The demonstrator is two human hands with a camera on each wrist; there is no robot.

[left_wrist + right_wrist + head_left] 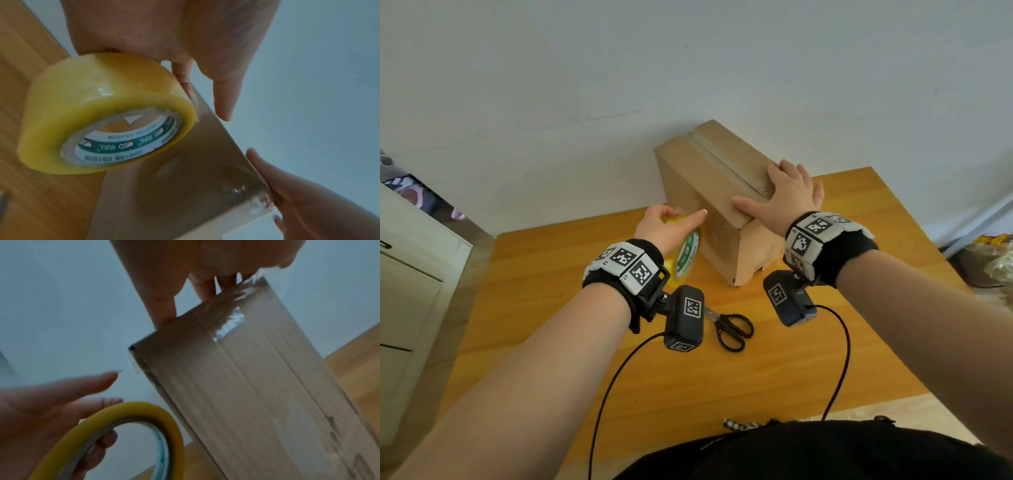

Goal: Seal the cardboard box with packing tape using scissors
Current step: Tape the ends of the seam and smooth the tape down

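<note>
A cardboard box (pixel 709 192) stands on the wooden table (pixel 551 274) toward twelve o'clock, one end close to the pale wall (pixel 688 61), its long top running from about eleven o'clock down to five. A strip of clear tape (pixel 726 161) already runs along the seam between the top flaps.

The right hand (pixel 784 195) lies flat on the near end of the box top, fingers straight and spread, thumb out toward nine o'clock along the top edge. In the right wrist view its fingertips (pixel 164 316) press on the box's top edge, where glossy, crinkled tape wraps over the corner and down the side.

The left hand (pixel 667 226) holds the yellow packing tape roll (pixel 685 257) just beside the box's left face, at about nine o'clock from it. The thumb curls into the roll's core, seen in the right wrist view, while the forefinger stretches straight out toward the box. The left wrist view shows the roll's green and white printed core (pixel 127 138) facing the camera and clear tape stretched between the roll and the box.

The black-handled scissors (pixel 729 327) lie untouched on the table at six o'clock from the box, blades hidden under the left wrist camera. A white cabinet (pixel 410 274) stands at nine o'clock, off the table's edge.
</note>
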